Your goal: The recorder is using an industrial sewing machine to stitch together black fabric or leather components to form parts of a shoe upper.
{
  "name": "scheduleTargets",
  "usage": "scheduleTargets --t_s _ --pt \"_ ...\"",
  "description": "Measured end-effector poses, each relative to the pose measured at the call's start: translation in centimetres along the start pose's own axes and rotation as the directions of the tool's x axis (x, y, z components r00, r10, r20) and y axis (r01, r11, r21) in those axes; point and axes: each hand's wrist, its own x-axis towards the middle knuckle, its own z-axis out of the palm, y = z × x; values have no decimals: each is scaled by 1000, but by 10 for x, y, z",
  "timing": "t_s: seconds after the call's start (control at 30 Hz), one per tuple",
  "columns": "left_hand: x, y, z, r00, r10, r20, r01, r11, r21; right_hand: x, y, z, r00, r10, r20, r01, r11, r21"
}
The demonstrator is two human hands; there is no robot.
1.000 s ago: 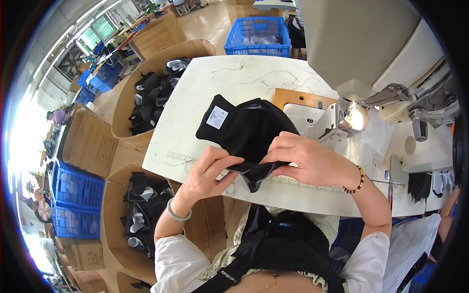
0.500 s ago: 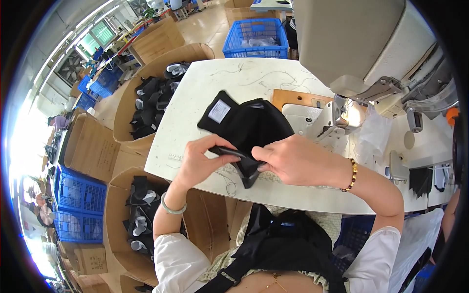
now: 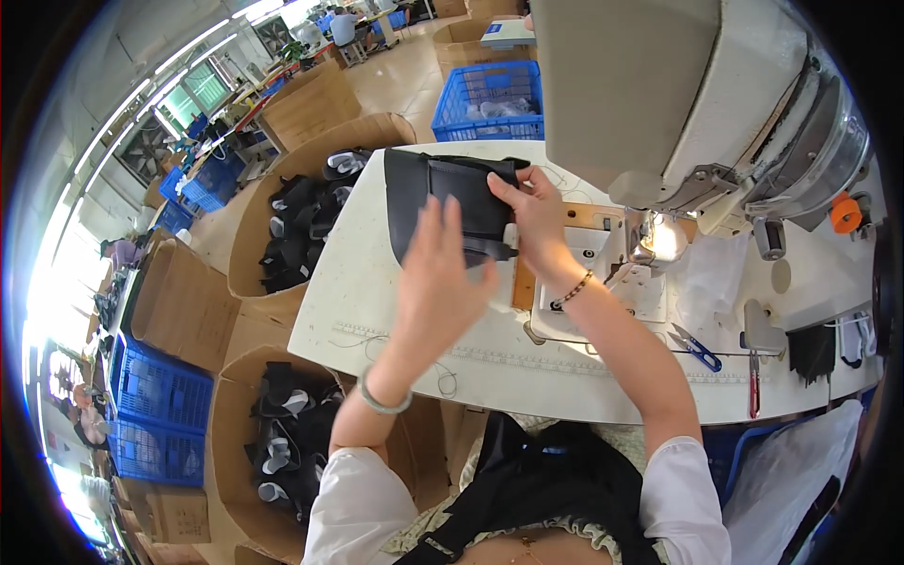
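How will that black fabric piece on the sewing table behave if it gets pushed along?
The black fabric piece is probably floppy: it lies folded flat in layers. It looks light, since the right hand pins it with fingertips alone. It would likely slide easily on the smooth white table.

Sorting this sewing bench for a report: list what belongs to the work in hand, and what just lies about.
In hand: flat black fabric piece, right hand, left hand, white sewing machine.
Lying about: blue-handled thread snips, blue plastic crate, cardboard bins of black pieces.
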Motion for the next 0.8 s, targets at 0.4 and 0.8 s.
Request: scheduleTargets --t_s 0.4,0.8 --pt "17 -6 83 982 162 -97 -152 984 96 -58 -8 -54 941 -243 236 306 909 -284" --pt "75 23 117 858 480 -181 -471 877 91 -35 -93 -182 971 -146 -189 74 937 -342"
